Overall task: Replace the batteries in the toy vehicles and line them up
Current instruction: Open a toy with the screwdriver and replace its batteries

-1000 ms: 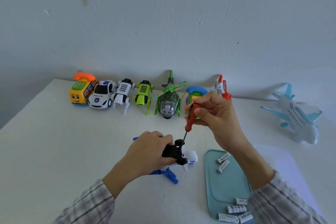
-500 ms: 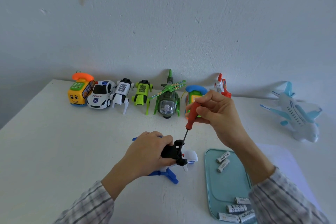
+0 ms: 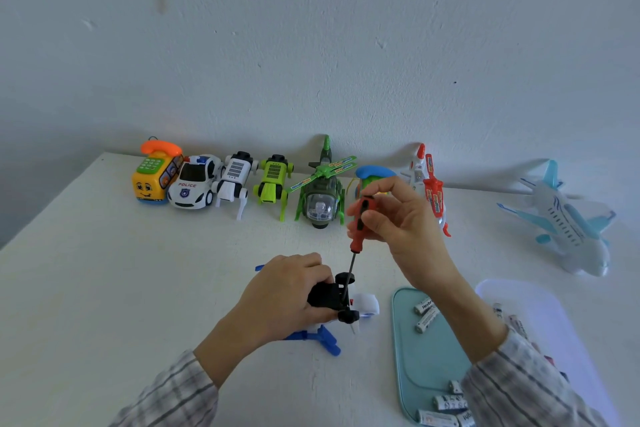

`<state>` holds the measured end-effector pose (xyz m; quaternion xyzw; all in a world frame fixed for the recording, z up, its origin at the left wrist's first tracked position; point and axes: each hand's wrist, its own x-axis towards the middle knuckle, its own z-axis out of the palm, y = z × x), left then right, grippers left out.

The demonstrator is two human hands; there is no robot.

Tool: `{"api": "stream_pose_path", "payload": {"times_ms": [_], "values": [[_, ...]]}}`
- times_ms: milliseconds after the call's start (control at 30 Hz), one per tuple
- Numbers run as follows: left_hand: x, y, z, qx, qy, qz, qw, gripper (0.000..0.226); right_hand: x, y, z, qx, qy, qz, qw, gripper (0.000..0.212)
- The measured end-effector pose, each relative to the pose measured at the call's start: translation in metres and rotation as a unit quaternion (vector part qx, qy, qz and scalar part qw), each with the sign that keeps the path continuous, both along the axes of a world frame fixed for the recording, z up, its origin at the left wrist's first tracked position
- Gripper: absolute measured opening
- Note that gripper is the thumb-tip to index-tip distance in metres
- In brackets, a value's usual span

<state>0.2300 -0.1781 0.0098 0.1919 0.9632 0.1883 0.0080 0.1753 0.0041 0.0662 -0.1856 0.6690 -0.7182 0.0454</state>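
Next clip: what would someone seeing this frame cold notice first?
First, the right hand holding a red screwdriver upright, tip down on the overturned blue and white toy that the left hand grips at centre. Behind, a row of bright toys lines the wall; loose batteries lie on the teal tray at right.

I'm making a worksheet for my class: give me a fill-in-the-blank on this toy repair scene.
1. The right hand holds a red ____.
2. The left hand steadies a toy plane lying ____ side up.
3. Loose batteries lie on the ____ tray.
4. Beside the yellow phone toy stands a white ____ car.

Missing: screwdriver; wheel; teal; police
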Motion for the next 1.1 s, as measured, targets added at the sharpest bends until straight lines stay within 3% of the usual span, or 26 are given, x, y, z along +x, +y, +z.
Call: {"api": "stream_pose_path", "payload": {"times_ms": [133, 233, 333, 600, 800, 967, 1100], "values": [[-0.004, 0.0, 0.001, 0.003, -0.007, 0.004, 1.0, 0.043, 0.003, 0.001, 0.0, -0.029, -0.01, 0.012, 0.999, 0.013], [-0.004, -0.001, 0.002, 0.005, -0.012, 0.006, 1.0, 0.043, 0.005, -0.001, -0.002, 0.009, 0.042, -0.047, 0.998, 0.023], [-0.004, -0.001, 0.003, 0.007, -0.012, 0.004, 1.0, 0.042, 0.003, 0.001, -0.001, -0.006, 0.057, -0.045, 0.997, 0.022], [-0.006, 0.0, 0.005, 0.008, -0.017, 0.009, 1.0, 0.046, 0.001, 0.006, -0.001, -0.038, -0.012, 0.003, 0.999, 0.018], [-0.006, -0.001, 0.006, 0.009, -0.015, 0.009, 1.0, 0.046, 0.002, 0.001, 0.001, -0.026, 0.05, -0.037, 0.998, 0.017], [-0.007, 0.0, 0.006, 0.01, -0.015, 0.009, 1.0, 0.046, 0.0, 0.0, -0.002, -0.043, -0.013, 0.003, 0.999, 0.025], [-0.007, -0.001, 0.005, 0.013, -0.013, 0.01, 1.0, 0.045, 0.001, -0.005, -0.003, -0.017, 0.029, -0.035, 0.999, 0.013]]}}
